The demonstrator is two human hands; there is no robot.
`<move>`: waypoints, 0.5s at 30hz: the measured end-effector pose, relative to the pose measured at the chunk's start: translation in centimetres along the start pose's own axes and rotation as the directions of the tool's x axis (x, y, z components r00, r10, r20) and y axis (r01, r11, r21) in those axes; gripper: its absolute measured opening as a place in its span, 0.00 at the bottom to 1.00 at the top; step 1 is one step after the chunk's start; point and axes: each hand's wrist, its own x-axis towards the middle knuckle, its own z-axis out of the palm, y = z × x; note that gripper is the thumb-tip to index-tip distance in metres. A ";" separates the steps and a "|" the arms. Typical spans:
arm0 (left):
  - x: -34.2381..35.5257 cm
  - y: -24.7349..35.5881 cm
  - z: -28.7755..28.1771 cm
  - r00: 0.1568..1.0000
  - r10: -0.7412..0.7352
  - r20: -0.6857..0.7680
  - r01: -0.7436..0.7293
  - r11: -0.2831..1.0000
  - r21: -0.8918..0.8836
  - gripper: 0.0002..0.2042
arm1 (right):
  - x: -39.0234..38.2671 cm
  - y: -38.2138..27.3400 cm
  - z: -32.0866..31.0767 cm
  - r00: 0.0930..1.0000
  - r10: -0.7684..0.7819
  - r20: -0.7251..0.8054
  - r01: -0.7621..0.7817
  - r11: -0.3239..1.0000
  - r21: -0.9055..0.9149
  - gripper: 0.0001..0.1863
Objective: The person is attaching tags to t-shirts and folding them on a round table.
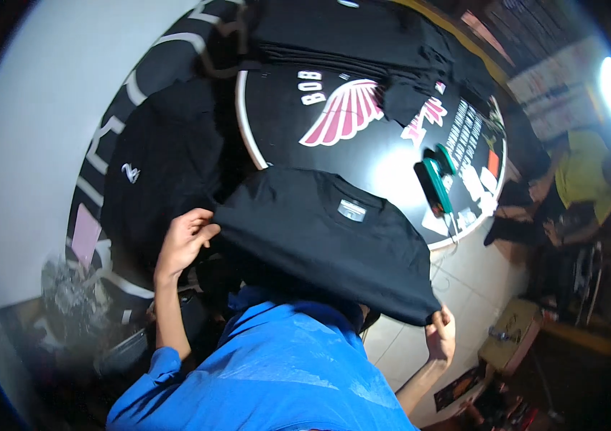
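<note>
A black T-shirt (305,230) is stretched between my two hands at the near edge of the round table, its collar and white neck label facing up. My left hand (185,241) pinches its left edge, fingers closed on the cloth. At the lower right corner, my right hand (440,334) grips the fabric in the same way. The shirt's far part lies over the table rim, while the near part hangs in front of my blue top. Beside my left hand rests another black garment (158,172) with a small white emblem.
The round black table (277,122) bears a pink-and-white wing print. Black folded garments (348,36) are stacked at its far side. A green corded device (433,179) stands right, near papers. Clear plastic wrapping (68,287) lies at lower left. Another person in yellow (582,172) sits at right.
</note>
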 end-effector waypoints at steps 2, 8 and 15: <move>0.0 -1.1 0.0 0.995 -0.082 0.047 0.081 0.996 0.028 0.13 | 0.9 2.4 -3.8 0.988 0.142 0.055 -0.132 0.980 -0.148 0.15; -1.6 -3.2 -0.1 0.988 -0.126 0.091 0.142 0.970 -0.199 0.10 | 0.7 4.7 -3.0 0.960 0.193 0.203 -0.209 0.976 0.061 0.34; -0.9 -1.2 -0.1 0.992 0.018 0.126 0.024 0.947 -0.321 0.13 | 0.9 6.2 -8.5 0.989 -0.145 -0.001 0.143 0.978 0.150 0.48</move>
